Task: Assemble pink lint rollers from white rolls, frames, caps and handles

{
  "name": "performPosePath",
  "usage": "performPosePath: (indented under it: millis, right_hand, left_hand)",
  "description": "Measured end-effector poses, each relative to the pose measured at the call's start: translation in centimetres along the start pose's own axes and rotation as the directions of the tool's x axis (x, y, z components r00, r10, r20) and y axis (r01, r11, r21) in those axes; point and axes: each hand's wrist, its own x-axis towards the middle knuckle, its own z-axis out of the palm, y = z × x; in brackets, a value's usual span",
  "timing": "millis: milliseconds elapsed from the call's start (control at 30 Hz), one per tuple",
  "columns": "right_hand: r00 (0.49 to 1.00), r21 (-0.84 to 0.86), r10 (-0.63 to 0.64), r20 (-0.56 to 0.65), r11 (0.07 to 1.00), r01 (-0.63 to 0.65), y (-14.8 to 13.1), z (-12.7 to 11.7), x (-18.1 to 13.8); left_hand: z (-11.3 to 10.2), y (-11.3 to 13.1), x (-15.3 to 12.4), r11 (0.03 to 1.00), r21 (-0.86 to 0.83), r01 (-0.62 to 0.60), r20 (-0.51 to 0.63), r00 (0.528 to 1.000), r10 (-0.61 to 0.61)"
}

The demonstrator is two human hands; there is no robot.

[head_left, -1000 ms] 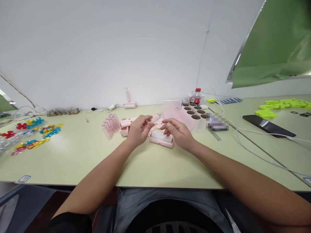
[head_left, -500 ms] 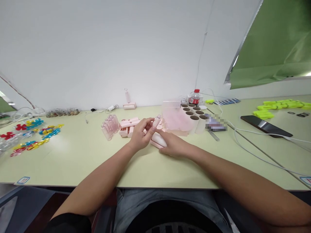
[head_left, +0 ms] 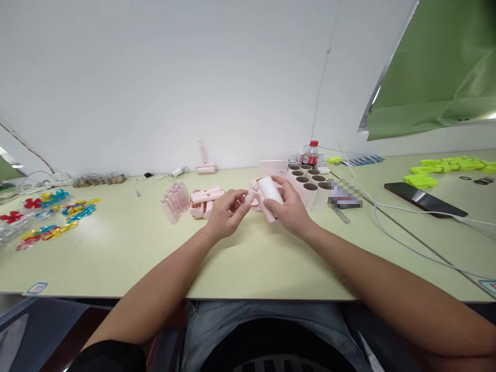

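My right hand (head_left: 289, 211) holds a white roller in a pink frame (head_left: 268, 194), lifted off the pale green table (head_left: 127, 253) and tilted. My left hand (head_left: 225, 214) pinches a small clear pink handle piece (head_left: 251, 195) just left of the roller, its tip close to the roller's end. Behind my left hand lie several pink roller parts (head_left: 205, 200) and a bunch of clear pink tubes (head_left: 176, 201).
Brown-cored white rolls (head_left: 310, 182) and a cola bottle (head_left: 311, 154) stand behind my right hand. A phone (head_left: 424, 199), white cables (head_left: 406, 227) and neon yellow pieces (head_left: 445, 170) lie right. Coloured plastic flowers (head_left: 50, 212) lie left. An upright pink roller (head_left: 205, 160) stands by the wall.
My right hand went down to the table, gripped the white roller and has raised it toward my left hand, which kept hold of the pink handle piece.
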Motion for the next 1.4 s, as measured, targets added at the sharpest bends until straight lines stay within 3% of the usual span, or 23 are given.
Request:
performPosePath:
  millis: [133,433,967,1400]
  right_hand:
    - [1.0,0.173,-0.021,-0.021,0.985,0.024,-0.25,-0.69,0.39]
    - [0.994,0.234,-0.11,-0.017,0.966,0.111,0.02,-0.69,0.13]
    - [0.986,0.373,-0.134,-0.094,0.914,0.16,0.46,-0.54,0.42]
    - [0.987,0.248,-0.124,-0.105,0.958,0.146,0.3,-0.47,0.28]
  left_hand:
    - [0.16,-0.36,-0.15,1.0,-0.03,0.0,0.038,0.999,0.002]
    - [-0.21,0.19,0.24,0.994,0.025,-0.107,0.102,0.989,0.104]
    - [0.05,-0.65,-0.17,0.996,0.068,-0.059,0.166,0.985,0.047]
    - [-0.61,-0.47,0.54,0.965,0.262,-0.026,0.322,0.945,-0.062]
